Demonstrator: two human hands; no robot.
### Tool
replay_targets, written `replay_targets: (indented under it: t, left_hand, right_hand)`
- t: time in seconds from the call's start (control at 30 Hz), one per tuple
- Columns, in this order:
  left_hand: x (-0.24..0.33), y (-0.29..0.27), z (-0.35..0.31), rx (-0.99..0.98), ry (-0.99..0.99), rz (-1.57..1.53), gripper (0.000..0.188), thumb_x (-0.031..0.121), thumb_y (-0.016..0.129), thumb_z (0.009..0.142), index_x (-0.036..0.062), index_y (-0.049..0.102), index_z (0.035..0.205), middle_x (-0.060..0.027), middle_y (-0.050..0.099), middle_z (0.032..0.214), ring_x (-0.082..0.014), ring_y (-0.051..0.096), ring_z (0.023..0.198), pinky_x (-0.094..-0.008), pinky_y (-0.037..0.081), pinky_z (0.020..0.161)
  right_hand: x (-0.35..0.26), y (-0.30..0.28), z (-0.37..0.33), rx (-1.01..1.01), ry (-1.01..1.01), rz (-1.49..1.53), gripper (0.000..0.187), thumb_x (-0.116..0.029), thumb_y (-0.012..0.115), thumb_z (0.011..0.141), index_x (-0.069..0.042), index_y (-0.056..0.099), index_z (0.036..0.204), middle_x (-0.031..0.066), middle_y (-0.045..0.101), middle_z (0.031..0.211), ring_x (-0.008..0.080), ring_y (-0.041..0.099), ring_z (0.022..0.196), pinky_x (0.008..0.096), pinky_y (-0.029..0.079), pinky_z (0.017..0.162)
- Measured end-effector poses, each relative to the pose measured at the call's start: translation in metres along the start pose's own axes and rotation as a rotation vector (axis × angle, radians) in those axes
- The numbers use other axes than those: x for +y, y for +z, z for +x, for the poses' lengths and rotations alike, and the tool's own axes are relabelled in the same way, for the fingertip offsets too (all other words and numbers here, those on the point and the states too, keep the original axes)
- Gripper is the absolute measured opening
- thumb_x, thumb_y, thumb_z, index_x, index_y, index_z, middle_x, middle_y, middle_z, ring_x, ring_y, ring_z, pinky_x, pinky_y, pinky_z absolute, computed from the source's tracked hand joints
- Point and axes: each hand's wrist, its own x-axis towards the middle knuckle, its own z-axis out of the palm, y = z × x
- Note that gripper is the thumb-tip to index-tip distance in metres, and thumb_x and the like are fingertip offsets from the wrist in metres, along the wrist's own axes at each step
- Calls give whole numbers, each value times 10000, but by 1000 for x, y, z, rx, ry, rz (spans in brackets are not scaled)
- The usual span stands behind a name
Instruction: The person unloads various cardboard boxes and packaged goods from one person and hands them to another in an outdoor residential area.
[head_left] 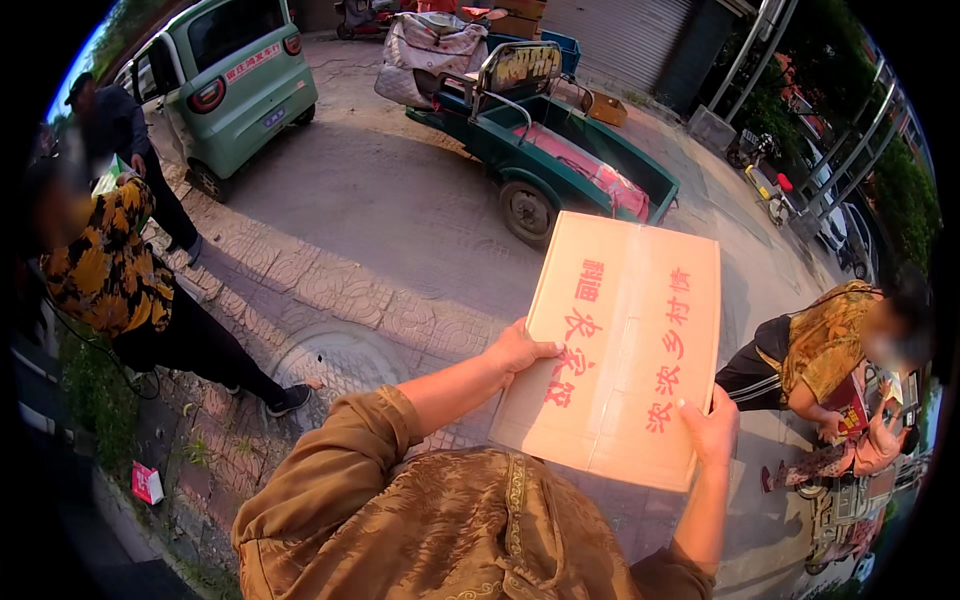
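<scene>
A flat, light-brown cardboard box with red print and clear tape down its middle is held up in front of me. My left hand grips its left edge, the thumb lying on the top face and the fingers tucked beneath. On the right edge, my right hand clasps the box with the thumb on top, its other fingers mostly hidden behind the side. The box is tilted, its far end towards the green cargo tricycle.
A light-green small car stands at the far left. Two people are at the left, one in a patterned top. At the right, a person in a yellow-brown top bends near others. A manhole cover lies ahead; a red-and-white carton lies left.
</scene>
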Motion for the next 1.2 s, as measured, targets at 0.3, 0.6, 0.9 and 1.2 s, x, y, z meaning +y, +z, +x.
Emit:
replay_targets:
  t: [0.3, 0.6, 0.9, 1.2]
  left_hand:
    - [95, -182, -115, 520, 304, -248, 210, 18, 597, 814, 17, 546, 1018, -100, 633, 883, -190, 635, 717, -372, 571, 652]
    - [102, -283, -245, 741, 598, -442, 256, 66, 620, 804, 11, 546, 1043, -105, 623, 917, -226, 629, 785, -426, 552, 728]
    - [104, -297, -300, 877, 638, -485, 224, 91, 630, 809, 32, 559, 1013, -76, 620, 878, -221, 618, 760, -412, 551, 705]
    - [109, -310, -299, 819, 637, -582, 256, 68, 583, 803, -24, 543, 1039, -153, 625, 938, -263, 634, 826, -453, 527, 770]
  right_hand:
    - [-192, 176, 112, -482, -497, 107, 406, -295, 723, 615, -57, 647, 935, 139, 661, 832, 268, 638, 776, 338, 479, 721]
    - [-357, 316, 96, -923, -748, 309, 429, -224, 723, 591, -50, 647, 975, 121, 661, 897, 215, 624, 825, 306, 460, 767]
    - [-419, 364, 66, -1160, -771, 409, 360, -131, 674, 575, -12, 648, 914, 92, 657, 851, 171, 607, 774, 292, 470, 742]
    - [-438, 341, 54, -1309, -682, 512, 386, -12, 614, 625, 37, 605, 1008, 74, 632, 912, 145, 591, 796, 261, 461, 775]
